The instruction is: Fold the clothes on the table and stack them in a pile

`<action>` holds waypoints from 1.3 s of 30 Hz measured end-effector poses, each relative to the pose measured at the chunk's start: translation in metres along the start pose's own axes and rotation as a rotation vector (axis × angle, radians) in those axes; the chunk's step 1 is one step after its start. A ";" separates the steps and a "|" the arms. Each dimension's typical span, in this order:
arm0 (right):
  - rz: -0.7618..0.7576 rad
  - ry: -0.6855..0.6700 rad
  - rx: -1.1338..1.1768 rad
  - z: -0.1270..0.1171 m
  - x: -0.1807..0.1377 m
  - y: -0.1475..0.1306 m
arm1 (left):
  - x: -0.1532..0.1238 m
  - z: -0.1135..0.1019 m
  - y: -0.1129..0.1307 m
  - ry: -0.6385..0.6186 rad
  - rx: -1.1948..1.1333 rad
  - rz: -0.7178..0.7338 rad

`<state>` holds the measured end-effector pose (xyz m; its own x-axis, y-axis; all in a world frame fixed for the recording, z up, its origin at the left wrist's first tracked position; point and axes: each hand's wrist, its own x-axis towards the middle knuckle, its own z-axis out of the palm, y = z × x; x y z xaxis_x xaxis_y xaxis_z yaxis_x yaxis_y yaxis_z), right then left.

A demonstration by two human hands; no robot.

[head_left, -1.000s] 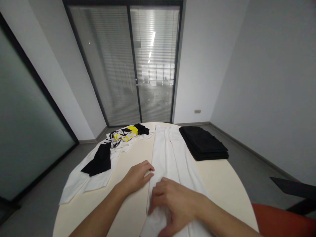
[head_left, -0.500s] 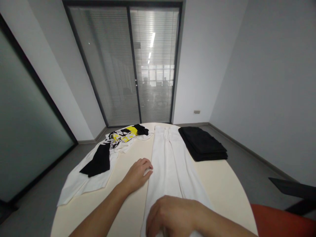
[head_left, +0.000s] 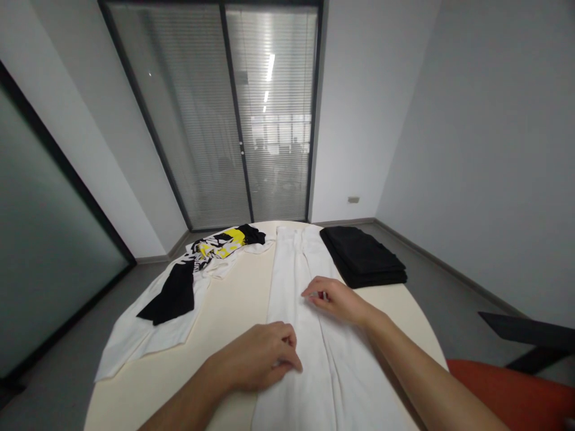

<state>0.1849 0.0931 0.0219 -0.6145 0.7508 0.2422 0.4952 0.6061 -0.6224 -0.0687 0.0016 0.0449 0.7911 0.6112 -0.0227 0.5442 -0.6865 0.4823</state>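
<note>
White trousers (head_left: 291, 281) lie lengthwise on the round table, waistband at the far end and legs running toward me. Over the near left part of the legs is my left hand (head_left: 263, 356), its fingers loosely bent and the thumb a little apart. Farther up, my right hand (head_left: 335, 299) is at the middle of the trousers by the crease between the legs, fingers curved with a gap to the thumb. Neither hand visibly grips the cloth. Whether the fingertips press on the fabric, I cannot tell.
Folded black garments (head_left: 363, 257) are stacked at the right of the cream table (head_left: 224, 311). A white, black and yellow patterned garment (head_left: 224, 242) is spread on the left. An orange chair (head_left: 498, 389) with a black armrest stands at the right. Glazed doors (head_left: 274, 137) are behind.
My right hand has moved from the near end of the trousers up to their middle. My left hand has come nearer, from the trousers' left edge onto the cloth.
</note>
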 end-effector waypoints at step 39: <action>-0.113 -0.004 0.036 0.020 0.003 0.005 | 0.004 0.006 0.045 -0.120 -0.140 0.190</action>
<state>0.1732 0.0934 0.0045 -0.6677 0.6772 0.3092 0.4004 0.6768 -0.6177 -0.0393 -0.0298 0.0611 0.9074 0.4198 -0.0197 0.3455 -0.7184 0.6038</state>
